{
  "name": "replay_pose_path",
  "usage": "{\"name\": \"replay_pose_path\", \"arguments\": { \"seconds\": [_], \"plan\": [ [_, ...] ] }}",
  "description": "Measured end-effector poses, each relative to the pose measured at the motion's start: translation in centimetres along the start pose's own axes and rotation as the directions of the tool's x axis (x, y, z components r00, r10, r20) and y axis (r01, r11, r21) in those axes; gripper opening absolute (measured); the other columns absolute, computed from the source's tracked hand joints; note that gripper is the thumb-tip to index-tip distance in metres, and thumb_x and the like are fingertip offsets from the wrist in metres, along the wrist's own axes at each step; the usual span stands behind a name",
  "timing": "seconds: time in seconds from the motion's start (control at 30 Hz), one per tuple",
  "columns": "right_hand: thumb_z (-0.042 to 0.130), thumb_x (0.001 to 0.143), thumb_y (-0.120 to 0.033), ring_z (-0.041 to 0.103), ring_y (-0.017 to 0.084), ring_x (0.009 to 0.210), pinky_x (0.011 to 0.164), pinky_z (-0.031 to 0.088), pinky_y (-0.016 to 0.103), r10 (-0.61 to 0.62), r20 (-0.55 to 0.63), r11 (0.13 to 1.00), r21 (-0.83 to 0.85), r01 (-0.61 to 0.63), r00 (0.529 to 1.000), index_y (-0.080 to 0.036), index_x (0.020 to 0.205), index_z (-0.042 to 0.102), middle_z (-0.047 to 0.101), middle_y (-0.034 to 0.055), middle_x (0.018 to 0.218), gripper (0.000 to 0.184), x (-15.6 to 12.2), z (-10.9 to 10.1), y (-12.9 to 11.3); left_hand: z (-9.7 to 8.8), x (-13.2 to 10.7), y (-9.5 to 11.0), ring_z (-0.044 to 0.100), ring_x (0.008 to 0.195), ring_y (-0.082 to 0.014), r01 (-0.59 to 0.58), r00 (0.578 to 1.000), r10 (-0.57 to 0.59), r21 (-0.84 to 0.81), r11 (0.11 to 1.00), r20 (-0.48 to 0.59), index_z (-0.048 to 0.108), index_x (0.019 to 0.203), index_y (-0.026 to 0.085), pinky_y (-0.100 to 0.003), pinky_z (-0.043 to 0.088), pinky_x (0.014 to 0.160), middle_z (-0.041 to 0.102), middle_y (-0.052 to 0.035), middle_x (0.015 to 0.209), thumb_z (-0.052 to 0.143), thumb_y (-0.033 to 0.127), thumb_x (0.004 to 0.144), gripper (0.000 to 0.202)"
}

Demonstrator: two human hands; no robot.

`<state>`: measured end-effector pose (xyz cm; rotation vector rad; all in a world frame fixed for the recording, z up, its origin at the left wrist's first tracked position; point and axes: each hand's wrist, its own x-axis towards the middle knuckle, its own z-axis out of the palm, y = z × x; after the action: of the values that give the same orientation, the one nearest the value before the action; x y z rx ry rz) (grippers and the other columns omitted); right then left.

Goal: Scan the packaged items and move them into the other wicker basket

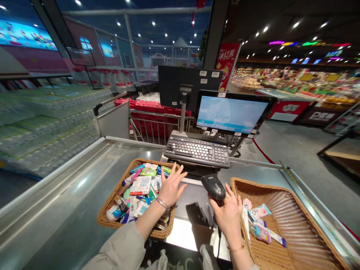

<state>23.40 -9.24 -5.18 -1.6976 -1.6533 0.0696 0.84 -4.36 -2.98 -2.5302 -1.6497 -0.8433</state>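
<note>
Scanner (213, 186) in right hand (228, 221), steel counter strip (187, 202) between wicker baskets (253, 183)

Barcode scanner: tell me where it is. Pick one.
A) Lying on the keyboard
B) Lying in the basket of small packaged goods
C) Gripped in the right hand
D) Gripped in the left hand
C. The right hand wraps around the black handheld barcode scanner, while the left hand is spread open over the wicker basket.
</note>
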Motion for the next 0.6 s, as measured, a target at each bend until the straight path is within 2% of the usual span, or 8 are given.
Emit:
{"name": "replay_pose_path", "arguments": {
  "seconds": [0.37,0.6],
  "plan": [
    [0.056,0.081,-0.045,0.048,0.029,0.129,0.112,0.014,0.057,-0.094,0.091,0.993,0.073,0.088,0.991,-0.023,0.084,0.07,0.072,0.0076,0.107,0.027,0.4,2.8,-2.8,-1.9,-4.0,-4.8,0.03,0.142,-0.0341,0.151,0.988,-0.152,0.124,0.981,-0.007,0.056,0.129,0.028,-0.073,-0.002,0.11,0.048,-0.0111,0.145,0.058,0.031,0.088,0.041],
    [0.056,0.08,-0.041,0.045,0.028,0.132,0.112,0.014,0.056,-0.13,0.195,0.989,0.099,0.112,0.972,-0.023,0.091,0.069,0.07,0.0069,0.112,0.025,0.4,3.8,-4.3,-3.3,-6.8,-7.6,0.03,0.142,-0.0352,0.218,0.975,-0.22,0.193,0.957,-0.01,0.056,0.129,0.029,-0.074,-0.001,0.109,0.049,-0.0112,0.144,0.058,0.031,0.086,0.043]
  ]
}}
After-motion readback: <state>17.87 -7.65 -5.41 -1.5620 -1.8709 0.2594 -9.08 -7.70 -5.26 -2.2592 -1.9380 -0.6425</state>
